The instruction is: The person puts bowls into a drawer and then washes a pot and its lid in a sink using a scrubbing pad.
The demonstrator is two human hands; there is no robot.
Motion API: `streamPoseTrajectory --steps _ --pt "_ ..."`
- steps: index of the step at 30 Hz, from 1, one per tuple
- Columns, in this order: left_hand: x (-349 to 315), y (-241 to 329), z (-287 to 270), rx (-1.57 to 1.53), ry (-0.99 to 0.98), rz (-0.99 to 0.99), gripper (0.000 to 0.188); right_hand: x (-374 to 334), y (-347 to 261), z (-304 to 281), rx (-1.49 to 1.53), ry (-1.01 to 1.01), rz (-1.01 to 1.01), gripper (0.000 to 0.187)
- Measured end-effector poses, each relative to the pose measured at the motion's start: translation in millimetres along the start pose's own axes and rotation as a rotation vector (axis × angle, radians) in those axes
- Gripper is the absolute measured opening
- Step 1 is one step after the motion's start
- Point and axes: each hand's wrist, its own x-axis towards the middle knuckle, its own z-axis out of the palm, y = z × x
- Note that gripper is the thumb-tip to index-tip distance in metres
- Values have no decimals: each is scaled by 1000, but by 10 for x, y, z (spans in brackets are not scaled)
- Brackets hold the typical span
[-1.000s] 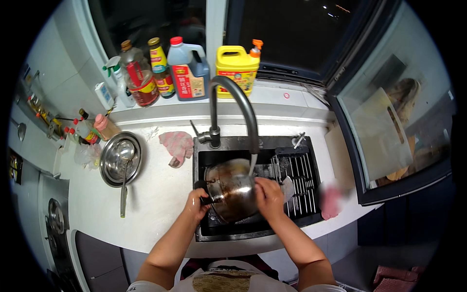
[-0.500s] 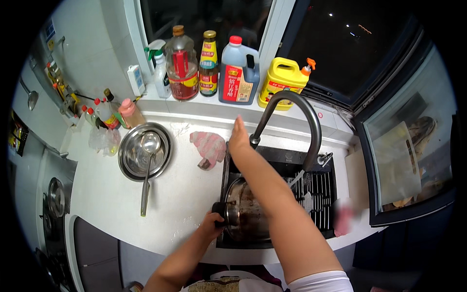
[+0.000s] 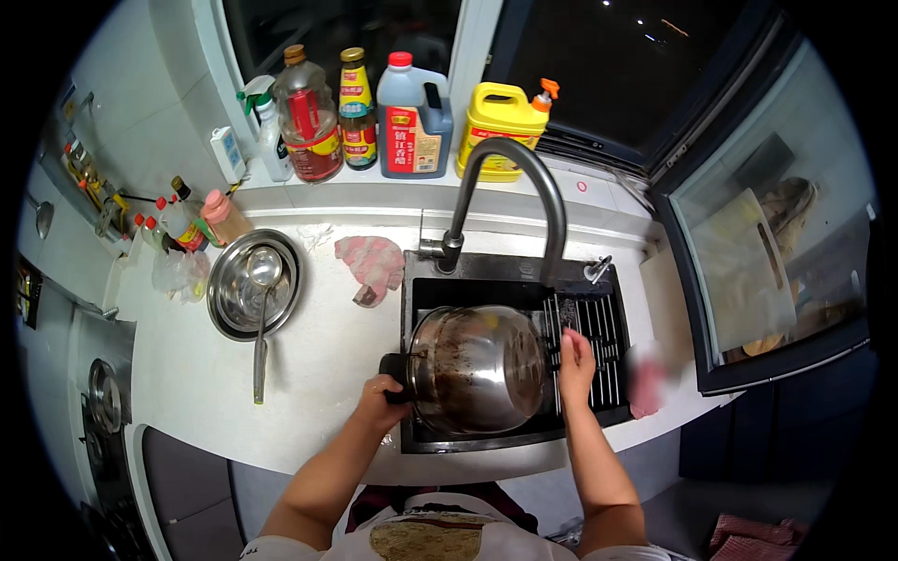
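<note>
A steel pot (image 3: pixel 468 379) with brown stains on its side is tipped over the black sink (image 3: pixel 449 444), its base partly showing. My left hand (image 3: pixel 379 404) is wrapped round the pot's black left handle (image 3: pixel 397 374). At the pot's right side, my right hand (image 3: pixel 576 366) has its fingers closed at the dark handle there; its grip is partly hidden. The grey curved faucet (image 3: pixel 524 159) arches above the sink behind the pot, with no stream visible from it. The pot's inside is hidden.
A steel bowl (image 3: pixel 223 304) holding a ladle (image 3: pixel 261 323) stands left, near a pink striped cloth (image 3: pixel 374 266). Bottles, including a yellow jug (image 3: pixel 500 117), line the sill. A black rack (image 3: pixel 599 351) covers the sink's right part. The open window sash (image 3: pixel 767 280) juts in at right.
My right hand has come back from the faucet to the pot's right side. The water stream is gone. The pot is tilted, with my left hand still on its handle.
</note>
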Motion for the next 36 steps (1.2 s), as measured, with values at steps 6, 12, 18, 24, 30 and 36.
streamPoseTrajectory --steps 6,12,18,24,30,36 --pt "-165 6 158 -14 28 75 47 -167 812 -38 642 -267 974 59" --pt "-479 13 201 -65 84 200 50 -88 718 287 854 -554 1080 61" --pt "-687 -106 -160 -225 151 336 49 -56 398 588 456 -701 932 35" --pt "-937 37 -666 -271 84 437 47 -82 378 1186 411 -739 908 26" --pt "-1296 366 -1228 -156 225 394 37 -213 -204 1634 330 -743 867 31" --pt "-1485 748 -1099 329 611 336 26 -343 -40 2059 318 -735 839 29"
